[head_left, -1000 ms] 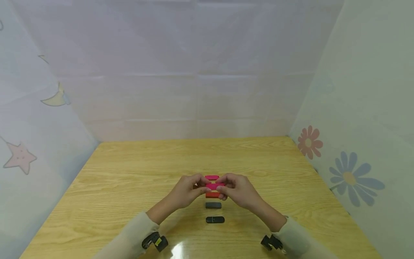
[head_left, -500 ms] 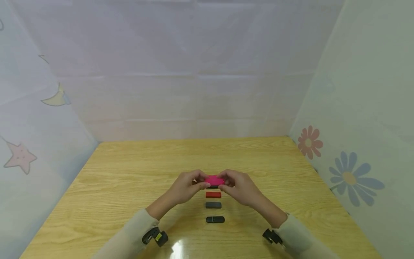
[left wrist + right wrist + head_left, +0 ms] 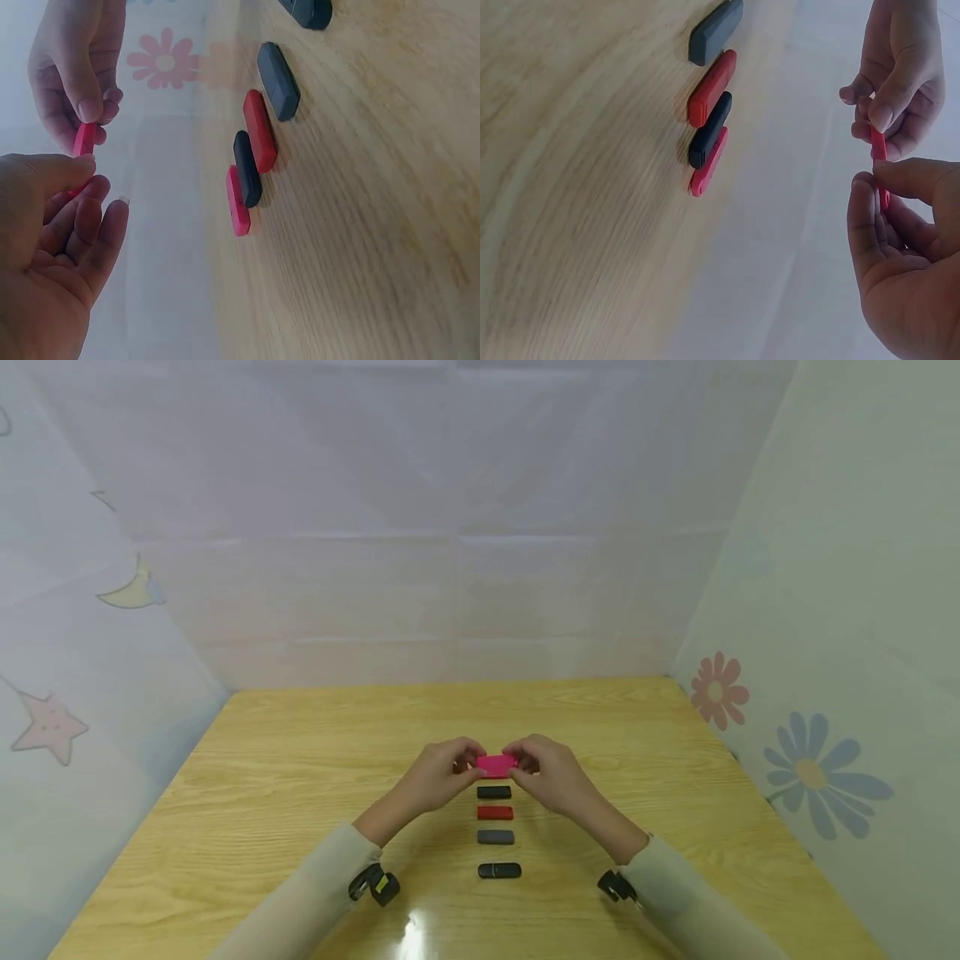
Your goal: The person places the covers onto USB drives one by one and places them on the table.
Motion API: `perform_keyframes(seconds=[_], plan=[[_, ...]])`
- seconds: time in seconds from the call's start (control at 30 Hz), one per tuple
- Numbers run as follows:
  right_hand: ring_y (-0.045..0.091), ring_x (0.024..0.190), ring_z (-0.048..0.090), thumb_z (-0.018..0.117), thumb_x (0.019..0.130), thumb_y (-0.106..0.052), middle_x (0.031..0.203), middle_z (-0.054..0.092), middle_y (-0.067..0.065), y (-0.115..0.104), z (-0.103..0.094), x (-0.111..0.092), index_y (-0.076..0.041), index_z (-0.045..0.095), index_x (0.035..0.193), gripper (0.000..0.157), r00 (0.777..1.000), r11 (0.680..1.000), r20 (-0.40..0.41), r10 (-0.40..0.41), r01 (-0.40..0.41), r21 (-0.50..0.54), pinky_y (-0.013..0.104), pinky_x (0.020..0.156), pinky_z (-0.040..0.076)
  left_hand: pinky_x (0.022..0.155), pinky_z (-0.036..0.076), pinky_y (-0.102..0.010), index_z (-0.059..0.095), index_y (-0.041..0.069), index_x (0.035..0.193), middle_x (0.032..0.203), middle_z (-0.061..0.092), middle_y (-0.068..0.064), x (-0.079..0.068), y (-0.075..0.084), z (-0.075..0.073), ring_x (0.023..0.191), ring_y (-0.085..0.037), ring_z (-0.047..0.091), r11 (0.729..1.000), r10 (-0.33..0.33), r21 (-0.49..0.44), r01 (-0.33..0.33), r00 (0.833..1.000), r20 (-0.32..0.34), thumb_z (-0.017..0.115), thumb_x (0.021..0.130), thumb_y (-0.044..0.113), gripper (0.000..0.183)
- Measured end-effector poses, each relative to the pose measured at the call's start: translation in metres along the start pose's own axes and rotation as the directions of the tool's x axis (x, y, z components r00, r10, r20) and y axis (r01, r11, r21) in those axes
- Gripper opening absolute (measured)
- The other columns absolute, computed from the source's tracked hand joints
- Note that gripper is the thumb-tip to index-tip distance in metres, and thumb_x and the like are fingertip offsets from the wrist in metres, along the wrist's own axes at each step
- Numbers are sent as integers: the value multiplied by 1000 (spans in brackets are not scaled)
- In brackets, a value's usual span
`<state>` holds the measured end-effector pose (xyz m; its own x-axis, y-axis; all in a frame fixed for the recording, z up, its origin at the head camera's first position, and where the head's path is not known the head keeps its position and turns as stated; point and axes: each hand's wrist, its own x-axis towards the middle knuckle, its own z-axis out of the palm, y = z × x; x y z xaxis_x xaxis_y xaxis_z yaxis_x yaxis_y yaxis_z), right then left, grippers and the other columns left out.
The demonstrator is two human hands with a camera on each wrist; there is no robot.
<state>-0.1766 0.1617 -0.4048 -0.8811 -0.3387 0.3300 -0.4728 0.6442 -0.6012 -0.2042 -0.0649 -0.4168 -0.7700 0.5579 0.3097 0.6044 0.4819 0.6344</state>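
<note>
A pink USB flash drive is held up above the table, level, by both hands. My left hand pinches its left end between thumb and fingers, and my right hand pinches the right end. Beneath them runs a column of similar sticks: another pink one, visible only in the wrist views, then a black one, a red one and a grey one. Closest to me lies a black USB flash drive with a thin light band.
The wood-grain table meets a pale sheet at its back edge. Patterned sheets also stand at both sides, with a star on the left and flowers on the right.
Both hands have moved away from me, carrying the pink flash drive up the column. The black stick behind the red one, hidden at first, now shows; the pink one on the table is covered in the head view.
</note>
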Motion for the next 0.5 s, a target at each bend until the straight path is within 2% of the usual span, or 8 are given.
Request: perform_keyframes(seconds=[0.2,0.5], plan=[[10,83,63,75,91,-6,100,67,3,5,3,7,-5,73,113,23,999,999,8,31,-31,-16,26,75,55,68,52,-24,68,9,116,93,69,4,8,-5,2,79,-7,61,996,-46,79,45,999,14,69,98,15,19],[13,83,64,76,90,-7,99,69,4,19,12,26,-5,72,112,22,993,992,35,116,-114,-50,32,75,57,75,55,-30,71,9,115,99,73,-1,28,-22,7,87,-13,66,979,-52,200,43,998,39,69,98,18,19]])
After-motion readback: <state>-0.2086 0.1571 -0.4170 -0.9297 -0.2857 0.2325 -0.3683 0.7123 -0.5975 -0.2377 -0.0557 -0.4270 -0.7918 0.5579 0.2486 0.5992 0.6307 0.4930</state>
